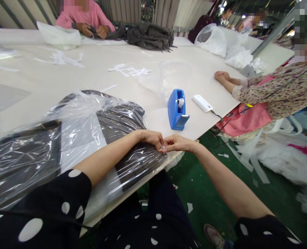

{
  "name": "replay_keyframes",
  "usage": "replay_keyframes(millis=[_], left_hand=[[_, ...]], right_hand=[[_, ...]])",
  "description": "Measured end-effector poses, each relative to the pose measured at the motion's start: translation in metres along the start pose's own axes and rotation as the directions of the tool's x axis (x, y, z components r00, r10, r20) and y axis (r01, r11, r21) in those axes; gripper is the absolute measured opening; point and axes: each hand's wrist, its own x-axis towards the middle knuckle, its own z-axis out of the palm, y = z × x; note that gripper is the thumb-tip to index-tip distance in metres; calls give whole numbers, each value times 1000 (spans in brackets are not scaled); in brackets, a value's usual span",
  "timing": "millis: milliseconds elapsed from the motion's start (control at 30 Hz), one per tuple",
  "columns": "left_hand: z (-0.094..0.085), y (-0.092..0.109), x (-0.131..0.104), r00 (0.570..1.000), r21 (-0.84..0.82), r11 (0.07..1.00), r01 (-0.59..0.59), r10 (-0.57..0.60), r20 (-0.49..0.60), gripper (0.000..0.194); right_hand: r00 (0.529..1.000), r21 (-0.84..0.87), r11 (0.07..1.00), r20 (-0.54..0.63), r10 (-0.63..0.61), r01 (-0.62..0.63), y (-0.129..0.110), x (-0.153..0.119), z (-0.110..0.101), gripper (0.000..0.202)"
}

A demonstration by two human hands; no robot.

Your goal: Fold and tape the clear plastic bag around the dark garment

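Both my hands meet at the table's front edge, fingertips touching. My left hand (152,139) is closed in a pinch, its forearm lying across a dark garment (127,124) inside a clear plastic bag (81,107). Opposite it, my right hand (178,143) pinches at the same spot. A tiny whitish piece with a speck of red shows between the fingers, too small to name. The bag's end lies right beneath the fingertips. Inside the bag, a pale sheet (78,135) crosses the garment. A blue tape dispenser (176,110) stands just beyond my right hand.
A white power bank (202,103) with a cable lies right of the dispenser. White paper strips (129,70) are scattered on the table (96,74). Across it, a person's hands (92,31) hold dark fabric; another person's hands (222,76) rest at right. Plastic heaps lie on the floor.
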Motion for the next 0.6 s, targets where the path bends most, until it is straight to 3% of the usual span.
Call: replay_keyframes(millis=[133, 400, 600], left_hand=[[0, 0, 0, 1000, 9, 1000, 0, 0, -5, 26], [1, -2, 1, 1000, -23, 1000, -11, 12, 15, 27], [1, -3, 3, 1000, -35, 999, 1, 0, 18, 29]], right_hand=[[998, -17, 999, -60, 28, -29, 5, 5, 2, 41], [964, 123, 965, -104, 245, -232, 11, 10, 8, 40], [953, 146, 953, -112, 281, -264, 14, 16, 10, 37]])
